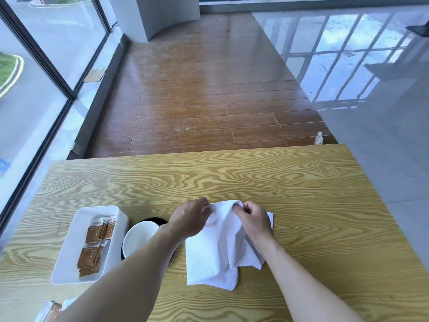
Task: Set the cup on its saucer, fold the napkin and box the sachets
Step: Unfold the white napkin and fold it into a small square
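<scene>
A white cloth napkin lies rumpled on the wooden table, partly folded over itself. My left hand pinches its far left corner and my right hand pinches its far edge beside it, both lifting the cloth a little. Left of the napkin a white cup sits on a black saucer; my left forearm hides part of both. Further left a white rectangular box holds several brown sachets.
Loose sachets lie at the table's near left corner, cut off by the frame. A small bottle stands on the floor beyond the table's far right corner. Glass windows run along the left.
</scene>
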